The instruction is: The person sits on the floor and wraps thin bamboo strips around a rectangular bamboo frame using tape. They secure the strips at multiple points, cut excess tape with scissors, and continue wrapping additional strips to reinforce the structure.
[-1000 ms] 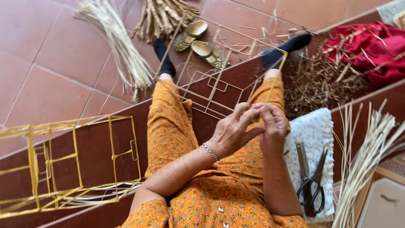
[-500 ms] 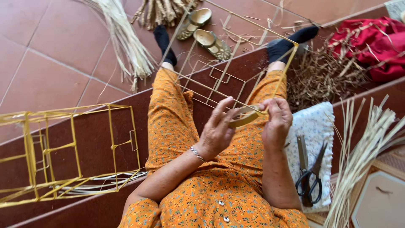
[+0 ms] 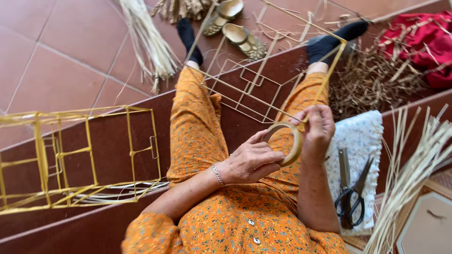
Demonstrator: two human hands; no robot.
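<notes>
I sit on a dark red step in orange flowered clothes. My left hand [image 3: 252, 161] grips a ring of yellowish tape [image 3: 288, 141] over my lap. My right hand [image 3: 319, 129] pinches the tape's loose end where it meets a thin bamboo frame [image 3: 263, 80]. That frame leans across my legs and reaches toward my black-socked feet. The tape stretches up along the frame's right edge.
A finished yellow-wrapped frame [image 3: 70, 155] lies to my left. Black scissors [image 3: 351, 197] rest on a flowered cloth [image 3: 358, 141] at my right. Bamboo strips [image 3: 414, 178] lie far right, straw bundles [image 3: 150, 42] and sandals [image 3: 235, 23] ahead, a red cloth [image 3: 423, 42] and scrap heap [image 3: 372, 80] upper right.
My hands have come apart from a clasp at the frame. The tape ring has come into view in my left hand, and my right hand has drawn its end up to the frame.
</notes>
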